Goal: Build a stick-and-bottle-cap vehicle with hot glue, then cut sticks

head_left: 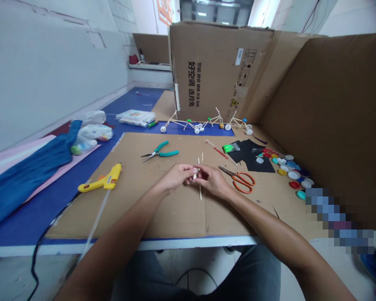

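Left hand (179,176) and right hand (213,180) both have a small pale piece (194,176) pinched, with a thin wooden stick (201,193) running 12-to-6 o'clock behind the right one's nearer fingers.

Near the centre of the frame, a short, pale stub (194,176) is pinched steeply between the fingers (204,169) of both hands. A slim, straight, pale stick (201,193) shows above and below them, nearly vertical in the frame, its middle hidden. A shorter pale stick (202,156) lies just right of its upper end.
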Action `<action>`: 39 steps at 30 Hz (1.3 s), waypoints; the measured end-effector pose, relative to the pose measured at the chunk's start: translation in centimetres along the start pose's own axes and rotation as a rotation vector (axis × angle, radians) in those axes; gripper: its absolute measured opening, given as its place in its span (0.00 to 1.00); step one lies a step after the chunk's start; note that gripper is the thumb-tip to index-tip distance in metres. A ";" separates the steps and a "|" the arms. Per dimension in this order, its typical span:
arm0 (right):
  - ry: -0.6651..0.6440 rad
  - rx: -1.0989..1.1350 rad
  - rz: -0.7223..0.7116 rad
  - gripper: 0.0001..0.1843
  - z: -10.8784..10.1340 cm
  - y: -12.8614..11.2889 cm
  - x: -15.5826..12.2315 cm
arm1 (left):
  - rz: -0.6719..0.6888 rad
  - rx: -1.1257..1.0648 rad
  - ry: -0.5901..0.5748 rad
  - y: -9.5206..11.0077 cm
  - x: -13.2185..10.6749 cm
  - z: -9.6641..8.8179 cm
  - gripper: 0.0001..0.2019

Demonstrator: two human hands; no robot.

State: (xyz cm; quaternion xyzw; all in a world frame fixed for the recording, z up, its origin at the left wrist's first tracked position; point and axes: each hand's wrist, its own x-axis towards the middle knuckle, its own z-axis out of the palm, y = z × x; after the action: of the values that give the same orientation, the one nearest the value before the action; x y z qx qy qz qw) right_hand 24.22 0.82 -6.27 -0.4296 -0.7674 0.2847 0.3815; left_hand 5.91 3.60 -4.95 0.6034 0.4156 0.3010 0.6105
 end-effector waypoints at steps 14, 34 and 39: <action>0.035 -0.138 -0.076 0.19 0.3 -0.6 0.0 | -0.031 -0.043 0.002 0.1 -0.1 -0.2 0.12; 0.066 -0.342 -0.050 0.13 -4.7 -1.3 -1.8 | -0.103 0.052 0.123 -0.9 0.8 -0.8 0.08; -0.007 -0.756 0.305 0.13 -10.4 -0.3 -4.0 | -0.013 0.394 0.214 -1.4 0.7 -2.3 0.10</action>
State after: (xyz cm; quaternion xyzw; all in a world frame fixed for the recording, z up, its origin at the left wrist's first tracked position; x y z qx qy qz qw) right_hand 34.08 -1.71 -1.67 -0.6476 -0.7467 0.0372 0.1474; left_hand 4.04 5.20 -6.27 0.6728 0.5326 0.2726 0.4351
